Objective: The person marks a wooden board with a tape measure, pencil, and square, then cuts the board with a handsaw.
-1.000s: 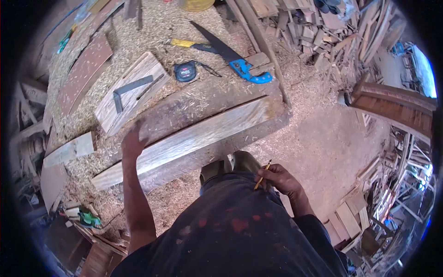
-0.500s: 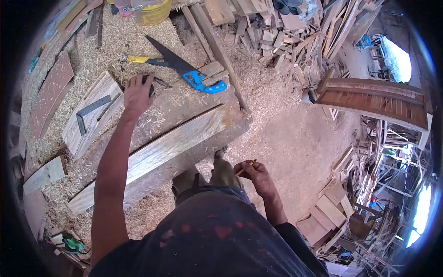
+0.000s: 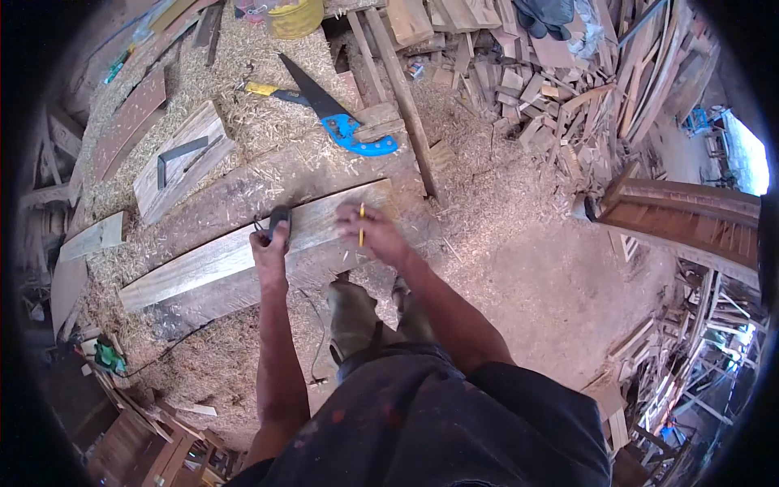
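Note:
Fingers wrapped round a small dark tool (image 3: pixel 280 219), my left hand (image 3: pixel 270 250) is over the near edge of a long pale board (image 3: pixel 219 264). What exactly the dark tool is cannot be made out. To its right, my right hand (image 3: pixel 375 231) holds a yellow pencil (image 3: pixel 361 226) above the board's right part, its fingers a little blurred. The board lies lengthwise on the workbench (image 3: pixel 235 195). Beyond it rest a handsaw (image 3: pixel 345 134) with a blue handle and a hammer (image 3: pixel 276 92) with a yellow and dark handle. A metal square (image 3: pixel 174 158) lies on a shorter board (image 3: pixel 203 134).
Wood shavings cover much of the bench. A yellow bucket (image 3: pixel 296 18) stands at the far edge. Offcuts (image 3: pixel 527 101) are heaped at the upper right, and a slatted wooden piece (image 3: pixel 690 223) is at the right. A cable (image 3: pixel 170 347) runs below the bench.
My left hand has come back from near the hammer to the long board, bringing the dark tool. My right hand has risen from beside my leg to above the board with the pencil.

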`<state>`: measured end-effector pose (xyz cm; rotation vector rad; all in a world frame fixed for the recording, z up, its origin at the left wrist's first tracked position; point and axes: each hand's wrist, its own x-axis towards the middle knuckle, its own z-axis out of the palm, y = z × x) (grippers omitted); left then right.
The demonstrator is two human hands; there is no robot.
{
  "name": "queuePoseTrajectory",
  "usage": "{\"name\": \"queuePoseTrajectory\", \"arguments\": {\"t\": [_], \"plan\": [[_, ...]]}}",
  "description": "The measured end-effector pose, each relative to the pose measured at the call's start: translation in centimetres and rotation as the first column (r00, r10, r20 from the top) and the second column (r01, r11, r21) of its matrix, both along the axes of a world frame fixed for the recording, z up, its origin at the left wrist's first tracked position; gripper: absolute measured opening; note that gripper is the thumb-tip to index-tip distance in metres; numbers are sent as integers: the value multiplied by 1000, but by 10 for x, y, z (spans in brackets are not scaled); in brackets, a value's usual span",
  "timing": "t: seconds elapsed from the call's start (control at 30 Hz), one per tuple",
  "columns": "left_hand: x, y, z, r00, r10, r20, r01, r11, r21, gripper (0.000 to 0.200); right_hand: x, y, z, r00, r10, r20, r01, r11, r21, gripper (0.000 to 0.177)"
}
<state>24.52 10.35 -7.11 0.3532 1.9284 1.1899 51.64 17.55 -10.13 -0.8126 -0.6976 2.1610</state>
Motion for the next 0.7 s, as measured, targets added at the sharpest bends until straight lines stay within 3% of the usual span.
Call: {"name": "queuePoseTrajectory", "arguments": {"t": [0.03,0.1,0.17,0.2,0.23,0.3,0.4,0.43,0.47,0.53,0.57,0.6,0.67,0.7], "plan": [[5,-4,-3,981,-111,-160,109,994,-19,68,0,11,-20,992,-35,-119,37,999,17,39],[13,-14,-2,830,-332,-449,308,943,-129,66,34,34,-46,935,-351,-49,344,931,-122,40],[30,-9,2,804,-351,-481,338,934,-116,69,85,52,-54,772,-630,86,635,771,-57,41],[37,-7,0,781,-376,-498,358,924,-136,73,107,50,-39,728,-668,153,681,730,-51,39],[47,-5,-2,675,-363,-642,332,927,-175,77,121,43,-16,677,-702,222,726,687,-38,37],[67,9,-10,400,-316,-860,260,939,-224,86,129,30,-8,754,-604,257,612,789,59,33],[87,26,-3,451,-501,-739,186,862,-471,98,116,4,-2,820,-410,400,429,902,45,27],[86,27,-4,378,-497,-781,211,868,-450,92,106,-5,-12,845,-336,416,360,933,23,28],[84,26,-5,413,-525,-744,359,845,-397,89,95,-14,-22,866,-260,428,288,958,-1,30],[78,25,12,453,-599,-661,621,744,-248,83,62,-18,22,880,-137,454,114,990,77,26],[91,25,39,652,-643,-401,666,739,-102,78,52,-16,36,872,-97,480,36,990,135,26],[100,19,45,697,-668,-261,696,718,20,84,44,-11,48,859,-59,509,-45,981,189,25],[118,26,84,613,-767,-192,790,601,121,86,42,-3,48,867,-17,499,-132,956,262,25],[117,24,77,624,-767,-146,781,606,153,86,44,0,46,890,-4,457,-139,950,280,26]]}}
